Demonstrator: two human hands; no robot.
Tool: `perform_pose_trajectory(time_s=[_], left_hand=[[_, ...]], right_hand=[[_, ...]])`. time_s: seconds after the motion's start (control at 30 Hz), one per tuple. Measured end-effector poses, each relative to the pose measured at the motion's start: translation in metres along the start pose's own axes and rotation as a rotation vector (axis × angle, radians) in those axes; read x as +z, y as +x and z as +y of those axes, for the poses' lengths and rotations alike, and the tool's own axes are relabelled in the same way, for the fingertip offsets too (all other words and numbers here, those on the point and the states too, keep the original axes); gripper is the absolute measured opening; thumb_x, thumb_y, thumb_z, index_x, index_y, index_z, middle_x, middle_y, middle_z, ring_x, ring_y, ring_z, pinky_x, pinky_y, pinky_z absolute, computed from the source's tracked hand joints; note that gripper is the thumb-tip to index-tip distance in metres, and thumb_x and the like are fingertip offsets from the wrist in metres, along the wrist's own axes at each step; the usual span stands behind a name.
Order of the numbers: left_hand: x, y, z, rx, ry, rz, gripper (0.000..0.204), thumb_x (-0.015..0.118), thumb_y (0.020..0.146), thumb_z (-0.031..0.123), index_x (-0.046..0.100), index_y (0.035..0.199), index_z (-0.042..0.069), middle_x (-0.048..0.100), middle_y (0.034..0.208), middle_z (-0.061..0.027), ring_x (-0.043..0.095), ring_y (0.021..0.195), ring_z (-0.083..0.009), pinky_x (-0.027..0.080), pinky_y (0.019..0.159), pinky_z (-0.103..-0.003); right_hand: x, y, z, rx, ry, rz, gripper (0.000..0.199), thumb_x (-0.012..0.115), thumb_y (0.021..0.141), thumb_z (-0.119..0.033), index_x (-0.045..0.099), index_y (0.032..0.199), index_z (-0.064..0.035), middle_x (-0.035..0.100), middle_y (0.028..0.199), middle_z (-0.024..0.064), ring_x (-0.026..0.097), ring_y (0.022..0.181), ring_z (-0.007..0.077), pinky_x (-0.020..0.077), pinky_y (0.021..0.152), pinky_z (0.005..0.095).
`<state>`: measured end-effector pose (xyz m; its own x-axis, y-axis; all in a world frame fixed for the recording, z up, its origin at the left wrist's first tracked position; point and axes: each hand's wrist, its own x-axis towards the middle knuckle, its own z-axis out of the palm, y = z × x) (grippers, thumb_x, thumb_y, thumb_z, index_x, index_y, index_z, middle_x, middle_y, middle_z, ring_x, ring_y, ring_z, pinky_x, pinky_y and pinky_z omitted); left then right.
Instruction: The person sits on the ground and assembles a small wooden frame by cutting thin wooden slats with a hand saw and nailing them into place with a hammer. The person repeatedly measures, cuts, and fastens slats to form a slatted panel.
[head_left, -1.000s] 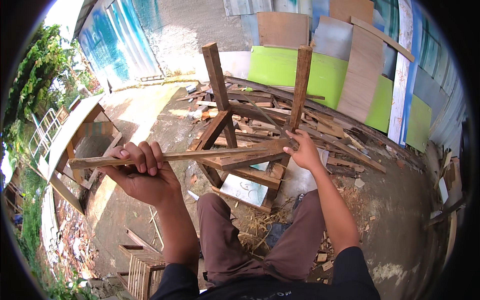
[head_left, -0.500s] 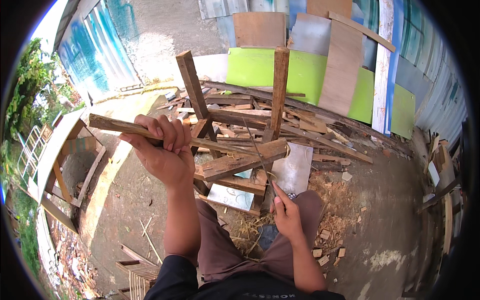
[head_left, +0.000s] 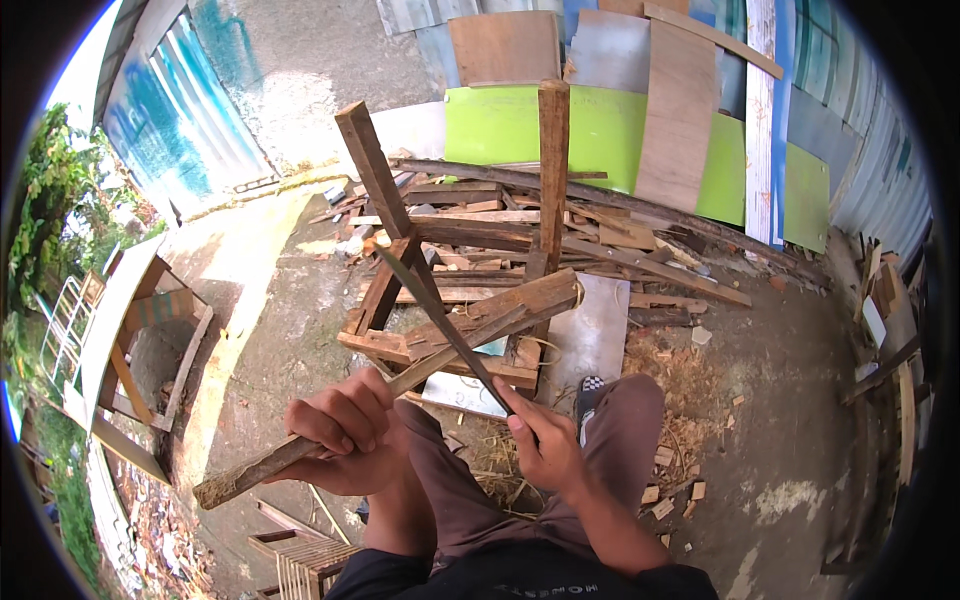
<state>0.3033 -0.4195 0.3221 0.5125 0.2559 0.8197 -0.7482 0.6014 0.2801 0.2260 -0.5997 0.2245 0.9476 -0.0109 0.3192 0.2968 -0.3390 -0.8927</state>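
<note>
My left hand (head_left: 345, 432) is closed around a narrow wooden strip (head_left: 240, 474). The strip slants up and to the right; its far end lies over a thick wooden block (head_left: 555, 292). Set across a rough wooden frame (head_left: 400, 215) with two tall posts, this block is tilted. My right hand (head_left: 545, 440) grips a long, dark-bladed knife (head_left: 425, 300), the index finger stretched along it. The blade points far and left and crosses the strip near the frame; whether the two touch I cannot tell. The knife's handle is mostly hidden in my palm.
Scrap timber (head_left: 470, 200) lies heaped behind the frame, before green panels (head_left: 600, 135). A metal sheet (head_left: 590, 325) is on the ground right of the frame. Wood offcuts (head_left: 662, 487) and shavings surround my feet. A wooden structure (head_left: 130, 340) stands at left, a slatted wooden piece (head_left: 300, 550) near me.
My left hand has come down and nearer, dropping the strip's near end. The knife has swung to point farther left, its blade now across the strip, as my right hand shifted slightly nearer.
</note>
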Motion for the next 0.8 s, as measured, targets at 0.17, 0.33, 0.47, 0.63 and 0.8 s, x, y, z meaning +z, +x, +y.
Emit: perform_pose_trajectory(time_s=[0.17, 0.33, 0.47, 0.63, 0.8], left_hand=[[-0.007, -0.013, 0.009, -0.025, -0.064, -0.110, 0.065, 0.041, 0.106, 0.070, 0.040, 0.071, 0.016, 0.030, 0.052, 0.0028, 0.020, 0.044, -0.0096, 0.017, 0.051, -0.031], [0.006, -0.022, 0.010, 0.012, -0.002, -0.126, 0.063, 0.045, 0.106, 0.067, 0.038, 0.071, 0.015, 0.026, 0.051, 0.0048, 0.016, 0.042, -0.0077, 0.013, 0.047, -0.028], [0.007, -0.018, 0.009, 0.044, 0.015, -0.182, 0.062, 0.048, 0.106, 0.064, 0.038, 0.070, 0.015, 0.026, 0.049, 0.0045, 0.016, 0.041, -0.0070, 0.015, 0.044, -0.026], [0.016, -0.021, 0.009, 0.032, -0.017, -0.199, 0.062, 0.048, 0.107, 0.063, 0.039, 0.069, 0.014, 0.028, 0.048, 0.0041, 0.018, 0.040, -0.0065, 0.019, 0.041, -0.024], [0.005, -0.018, 0.010, 0.022, -0.015, -0.135, 0.063, 0.047, 0.107, 0.064, 0.039, 0.069, 0.014, 0.027, 0.048, 0.0040, 0.017, 0.040, -0.0070, 0.016, 0.042, -0.026]], right_hand=[[-0.014, 0.001, 0.025, 0.107, -0.019, 0.052, 0.041, 0.051, 0.109, -0.014, 0.059, 0.148, -0.0045, 0.071, 0.115, 0.0251, 0.068, 0.100, 0.0343, 0.0556, 0.085, 0.0398], [-0.015, 0.007, 0.022, 0.021, -0.047, 0.021, 0.041, 0.053, 0.107, -0.012, 0.060, 0.147, -0.0069, 0.074, 0.116, 0.0255, 0.075, 0.095, 0.0396, 0.0593, 0.082, 0.0427], [-0.018, 0.001, 0.003, -0.207, -0.209, -0.058, 0.042, 0.054, 0.107, -0.011, 0.061, 0.148, -0.0106, 0.074, 0.097, 0.0174, 0.068, 0.068, 0.0320, 0.0573, 0.066, 0.0387], [-0.028, 0.007, 0.061, 0.107, -0.121, 0.114, 0.043, 0.055, 0.106, -0.012, 0.062, 0.148, -0.0115, 0.072, 0.091, 0.0175, 0.068, 0.069, 0.0330, 0.0566, 0.067, 0.0390], [-0.019, 0.002, -0.005, -0.144, -0.151, -0.144, 0.042, 0.055, 0.106, -0.013, 0.062, 0.147, -0.0106, 0.072, 0.094, 0.0200, 0.069, 0.071, 0.0363, 0.0569, 0.069, 0.0428]])
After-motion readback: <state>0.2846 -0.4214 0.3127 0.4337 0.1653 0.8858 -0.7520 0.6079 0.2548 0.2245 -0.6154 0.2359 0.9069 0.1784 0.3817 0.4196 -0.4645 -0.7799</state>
